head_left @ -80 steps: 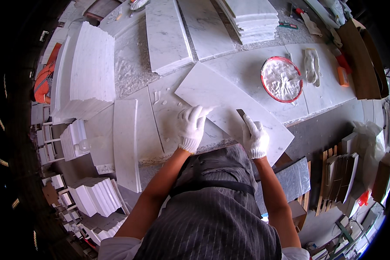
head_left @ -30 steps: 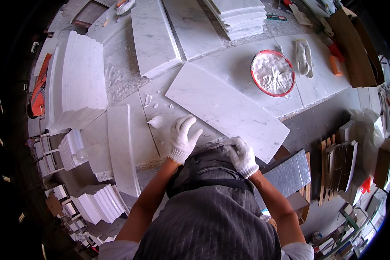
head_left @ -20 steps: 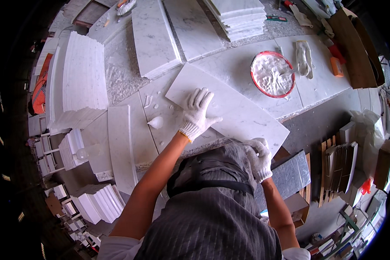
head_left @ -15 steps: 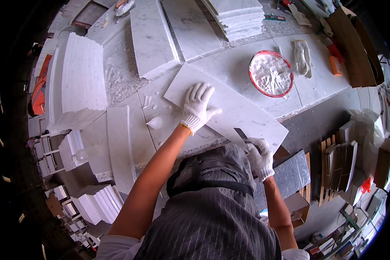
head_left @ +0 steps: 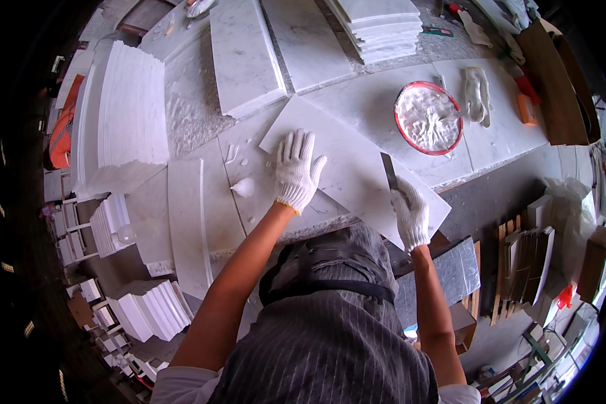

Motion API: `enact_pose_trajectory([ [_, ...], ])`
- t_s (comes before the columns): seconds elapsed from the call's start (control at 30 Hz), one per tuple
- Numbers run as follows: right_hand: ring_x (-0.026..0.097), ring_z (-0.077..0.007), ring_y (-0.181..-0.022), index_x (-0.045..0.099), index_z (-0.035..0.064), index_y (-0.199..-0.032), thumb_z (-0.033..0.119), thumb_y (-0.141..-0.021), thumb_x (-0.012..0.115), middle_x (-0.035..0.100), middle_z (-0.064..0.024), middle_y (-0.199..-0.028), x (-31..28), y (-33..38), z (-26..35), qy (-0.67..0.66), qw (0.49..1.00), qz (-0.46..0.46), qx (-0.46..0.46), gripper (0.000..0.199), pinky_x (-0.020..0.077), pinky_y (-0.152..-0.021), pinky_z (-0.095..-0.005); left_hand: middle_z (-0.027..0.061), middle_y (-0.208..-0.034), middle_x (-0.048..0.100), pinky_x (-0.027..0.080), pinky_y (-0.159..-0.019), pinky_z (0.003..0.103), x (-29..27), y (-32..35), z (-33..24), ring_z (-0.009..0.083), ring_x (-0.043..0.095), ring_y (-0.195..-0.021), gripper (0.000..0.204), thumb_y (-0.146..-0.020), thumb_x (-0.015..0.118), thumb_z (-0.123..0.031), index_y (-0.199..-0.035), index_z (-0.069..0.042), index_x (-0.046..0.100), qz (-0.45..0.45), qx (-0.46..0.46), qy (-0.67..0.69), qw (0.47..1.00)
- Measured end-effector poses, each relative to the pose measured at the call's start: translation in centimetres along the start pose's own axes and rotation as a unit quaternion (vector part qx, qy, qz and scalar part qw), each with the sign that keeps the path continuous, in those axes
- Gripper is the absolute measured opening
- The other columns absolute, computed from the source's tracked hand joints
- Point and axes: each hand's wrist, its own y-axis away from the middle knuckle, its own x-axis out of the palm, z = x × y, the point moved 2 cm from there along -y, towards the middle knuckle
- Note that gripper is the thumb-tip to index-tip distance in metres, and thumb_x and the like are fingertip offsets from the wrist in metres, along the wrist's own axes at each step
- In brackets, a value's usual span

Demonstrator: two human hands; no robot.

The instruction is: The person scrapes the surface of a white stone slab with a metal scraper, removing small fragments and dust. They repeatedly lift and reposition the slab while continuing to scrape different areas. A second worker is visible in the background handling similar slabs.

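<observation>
A pale grey-veined marble slab [head_left: 343, 161] lies slantwise across the bench, its near right corner jutting past the edge. Flat on its left part rests my left hand [head_left: 296, 172], in a white knitted glove with fingers stretched out. My right hand [head_left: 411, 210], gloved the same way, is closed round a scraper with a flat dark blade [head_left: 388, 170]. The blade points away from me over the slab's right part; its handle is hidden in the hand. Beyond the slab stands a red-rimmed bowl [head_left: 399, 128] of white paste with a tool stuck in it.
Marble slabs [head_left: 246, 57] are stacked at the back, with a taller stack [head_left: 131, 108] at left. A spare glove [head_left: 477, 97], an orange box [head_left: 526, 110] and a brown carton [head_left: 549, 74] sit at right. Small white scraps [head_left: 243, 187] lie beside the slab. A grey slab [head_left: 444, 273] stands below the bench.
My right hand has moved up from the slab's near edge onto its right part, bringing the scraper along. My left hand has shifted slightly left on the slab. The view has shifted a little.
</observation>
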Motion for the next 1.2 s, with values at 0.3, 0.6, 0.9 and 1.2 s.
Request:
enact_pose_trajectory([
  [0.3, 0.067, -0.0352, -0.089, 0.067, 0.0204, -0.126, 0.018, -0.092, 0.063, 0.068, -0.0124, -0.099, 5.6, -4.1, 4.5, 0.218, 0.964, 0.034, -0.146, 0.034, 0.0535, -0.076, -0.0435, 0.0197, -0.139, 0.054, 0.04, -0.112, 0.05, -1.2, 5.4, -5.2, 0.0384, 0.05, -0.131, 0.061, -0.089, 0.067, -0.034, -0.14, -0.005, 0.05, 0.016, 0.027, 0.201, 0.979],
  [0.6, 0.067, -0.0368, -0.083, 0.065, 0.0218, -0.128, 0.017, -0.094, 0.058, 0.064, -0.0145, -0.097, 7.4, -5.8, 5.8, 0.306, 0.925, 0.108, -0.197, 0.035, 0.0539, -0.071, -0.048, 0.0167, -0.148, 0.045, 0.03, -0.117, 0.051, -2.6, 7.5, -2.6, 0.0362, 0.038, -0.141, 0.056, -0.089, 0.066, -0.032, -0.137, -0.006, 0.054, 0.121, -0.017, 0.034, 0.992],
  [0.9, 0.066, -0.0381, -0.084, 0.063, 0.018, -0.132, 0.015, -0.094, 0.057, 0.062, -0.017, -0.096, 8.2, -7.5, 5.9, 0.293, 0.916, 0.132, -0.242, 0.039, 0.0524, -0.071, -0.0494, 0.0154, -0.148, 0.045, 0.031, -0.117, 0.051, -2.1, 7.8, -1.8, 0.0355, 0.037, -0.141, 0.054, -0.09, 0.064, -0.029, -0.137, -0.006, 0.053, 0.119, 0.012, 0.04, 0.992],
  [1.2, 0.068, -0.0383, -0.08, 0.058, 0.0219, -0.138, 0.013, -0.093, 0.052, 0.061, -0.0195, -0.107, 8.5, -6.8, 5.8, 0.395, 0.871, 0.179, -0.231, 0.046, 0.0556, -0.069, -0.048, 0.0172, -0.149, 0.044, 0.034, -0.114, 0.052, -2.4, 7.6, -1.7, 0.0376, 0.038, -0.14, 0.054, -0.088, 0.066, -0.025, -0.137, -0.006, 0.054, 0.116, 0.029, 0.042, 0.992],
])
